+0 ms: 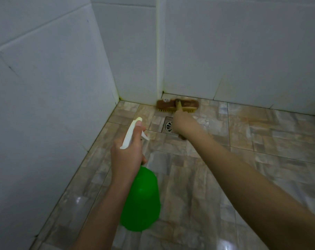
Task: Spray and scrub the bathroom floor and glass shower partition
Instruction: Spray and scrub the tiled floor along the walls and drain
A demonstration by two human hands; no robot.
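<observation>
Tiled bathroom corner: white walls, mottled stone-pattern floor, scrubbing under way at the wall base.

Left hand grips the neck of the green spray bottle, nozzle pointing toward the corner. Right hand has fingers curled round the brush handle; bristles down on the floor against the wall, just beyond the drain.
</observation>
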